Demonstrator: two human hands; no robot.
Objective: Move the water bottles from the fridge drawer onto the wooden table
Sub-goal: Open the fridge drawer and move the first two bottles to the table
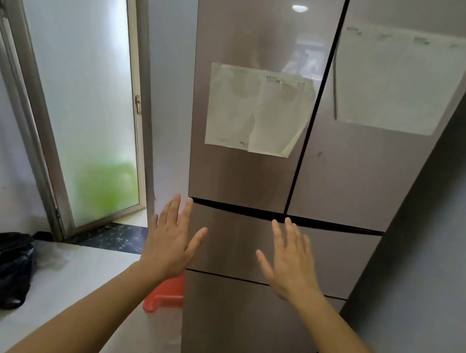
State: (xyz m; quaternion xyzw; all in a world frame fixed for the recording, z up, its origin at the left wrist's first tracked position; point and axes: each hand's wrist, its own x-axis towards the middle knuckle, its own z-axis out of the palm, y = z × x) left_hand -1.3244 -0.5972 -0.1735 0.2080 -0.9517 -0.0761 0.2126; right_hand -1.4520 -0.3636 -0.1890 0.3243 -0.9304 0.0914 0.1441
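Brownish metal fridge drawer (pixel 231 255) shut; left hand (pixel 172 246) and right hand (pixel 288 264) raised just before it, fingers straight and spread, gripping nothing. Water bottles unseen (presumably inside); wooden table out of view. Judged unstarted: drawer to open, bottles to carry.

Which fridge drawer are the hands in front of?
The upper drawer, right below the two tall doors. The left hand and right hand are spread open before it; the lower drawer sits beneath them.
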